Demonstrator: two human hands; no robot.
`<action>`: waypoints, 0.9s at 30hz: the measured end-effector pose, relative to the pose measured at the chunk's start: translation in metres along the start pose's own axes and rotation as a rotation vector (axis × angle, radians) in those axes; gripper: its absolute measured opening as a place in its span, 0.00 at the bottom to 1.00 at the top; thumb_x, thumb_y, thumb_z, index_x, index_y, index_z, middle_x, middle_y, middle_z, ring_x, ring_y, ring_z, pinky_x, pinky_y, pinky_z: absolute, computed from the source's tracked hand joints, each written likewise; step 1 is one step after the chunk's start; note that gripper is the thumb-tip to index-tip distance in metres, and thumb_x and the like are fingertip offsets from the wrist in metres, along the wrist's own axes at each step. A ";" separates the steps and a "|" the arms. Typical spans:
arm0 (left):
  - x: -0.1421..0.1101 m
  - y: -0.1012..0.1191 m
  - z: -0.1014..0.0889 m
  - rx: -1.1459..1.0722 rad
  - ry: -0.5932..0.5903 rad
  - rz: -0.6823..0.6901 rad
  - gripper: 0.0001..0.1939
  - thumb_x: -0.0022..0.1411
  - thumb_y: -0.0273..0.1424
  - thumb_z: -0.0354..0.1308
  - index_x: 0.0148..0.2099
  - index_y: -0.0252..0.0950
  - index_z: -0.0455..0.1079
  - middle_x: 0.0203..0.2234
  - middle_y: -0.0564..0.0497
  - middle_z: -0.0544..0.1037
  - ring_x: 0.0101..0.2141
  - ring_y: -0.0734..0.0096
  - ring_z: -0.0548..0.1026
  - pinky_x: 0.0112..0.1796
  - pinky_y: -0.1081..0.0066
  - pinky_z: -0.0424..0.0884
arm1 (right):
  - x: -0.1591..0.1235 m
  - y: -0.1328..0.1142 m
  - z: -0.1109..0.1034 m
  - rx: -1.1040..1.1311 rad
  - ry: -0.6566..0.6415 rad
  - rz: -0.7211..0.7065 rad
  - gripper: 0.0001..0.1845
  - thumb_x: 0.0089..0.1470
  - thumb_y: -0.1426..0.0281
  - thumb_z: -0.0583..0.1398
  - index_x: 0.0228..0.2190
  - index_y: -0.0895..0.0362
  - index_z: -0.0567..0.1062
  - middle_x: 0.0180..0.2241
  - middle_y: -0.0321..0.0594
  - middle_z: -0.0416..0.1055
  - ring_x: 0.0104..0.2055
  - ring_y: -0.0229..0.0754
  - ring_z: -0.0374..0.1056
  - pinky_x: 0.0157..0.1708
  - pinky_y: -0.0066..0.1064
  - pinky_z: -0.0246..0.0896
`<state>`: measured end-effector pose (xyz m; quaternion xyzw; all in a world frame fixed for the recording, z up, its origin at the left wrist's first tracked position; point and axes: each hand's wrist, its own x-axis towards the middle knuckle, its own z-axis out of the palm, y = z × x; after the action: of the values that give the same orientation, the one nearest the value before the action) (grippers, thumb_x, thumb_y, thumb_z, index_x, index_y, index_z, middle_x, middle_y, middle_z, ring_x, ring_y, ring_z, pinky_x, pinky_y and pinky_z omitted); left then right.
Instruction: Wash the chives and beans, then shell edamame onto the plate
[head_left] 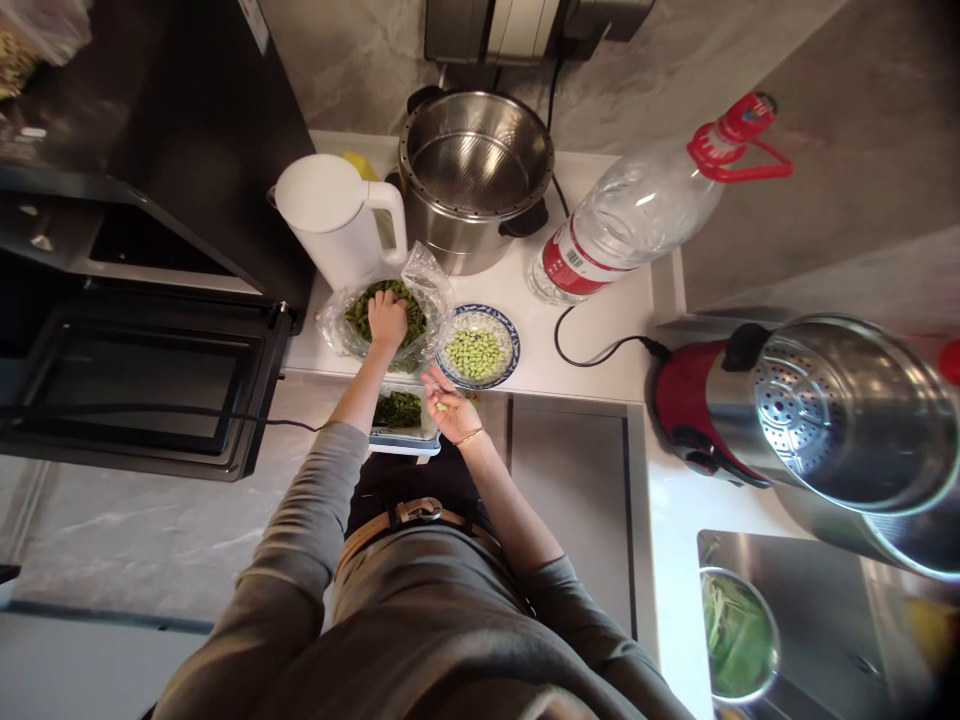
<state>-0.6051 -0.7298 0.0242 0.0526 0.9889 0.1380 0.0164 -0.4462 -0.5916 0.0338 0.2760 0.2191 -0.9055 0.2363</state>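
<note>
My left hand (388,320) reaches into a clear plastic bag (336,325) of green bean pods (361,312). Its fingers curl down onto the pods, and their tips are hidden among them. Palm up in front of the counter edge, my right hand (454,415) holds a small pale green shelled bean (441,406). Beside the bag sits a blue-rimmed plate (513,352) with many shelled beans (474,354) on it. Below my hands, a white container (405,444) with a blue edge holds dark green pods or husks (397,409), partly covered by my left forearm.
A white pitcher (334,225) and a steel pot with a strainer insert (476,160) stand behind the bag. A large water bottle (622,225) leans at the right. Further right are a red-and-steel cooker (694,400) and a sink (817,600). An open oven door (150,380) juts out left.
</note>
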 end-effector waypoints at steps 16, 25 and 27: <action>-0.036 0.007 -0.029 -0.052 0.104 -0.123 0.15 0.64 0.29 0.44 0.48 0.33 0.68 0.44 0.39 0.75 0.50 0.49 0.66 0.50 0.52 0.56 | 0.002 -0.018 -0.001 -0.071 -0.079 -0.088 0.21 0.50 0.72 0.51 0.44 0.53 0.74 0.49 0.38 0.75 0.58 0.40 0.65 0.62 0.42 0.53; -0.101 0.006 -0.028 -0.336 0.197 -0.217 0.09 0.62 0.31 0.53 0.44 0.37 0.70 0.41 0.46 0.78 0.47 0.55 0.70 0.49 0.57 0.59 | 0.029 -0.075 -0.002 -0.790 0.205 -0.758 0.19 0.56 0.61 0.53 0.49 0.48 0.72 0.57 0.35 0.67 0.68 0.38 0.46 0.65 0.43 0.41; -0.108 0.007 -0.024 -0.441 0.191 -0.243 0.09 0.61 0.32 0.55 0.43 0.37 0.71 0.39 0.47 0.78 0.46 0.57 0.71 0.50 0.58 0.60 | 0.028 -0.079 -0.001 -0.921 0.207 -0.748 0.21 0.55 0.64 0.56 0.51 0.46 0.70 0.60 0.33 0.62 0.69 0.38 0.38 0.66 0.45 0.36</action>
<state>-0.4986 -0.7415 0.0508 -0.0847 0.9311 0.3512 -0.0496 -0.5102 -0.5374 0.0371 0.1362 0.6929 -0.7076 -0.0254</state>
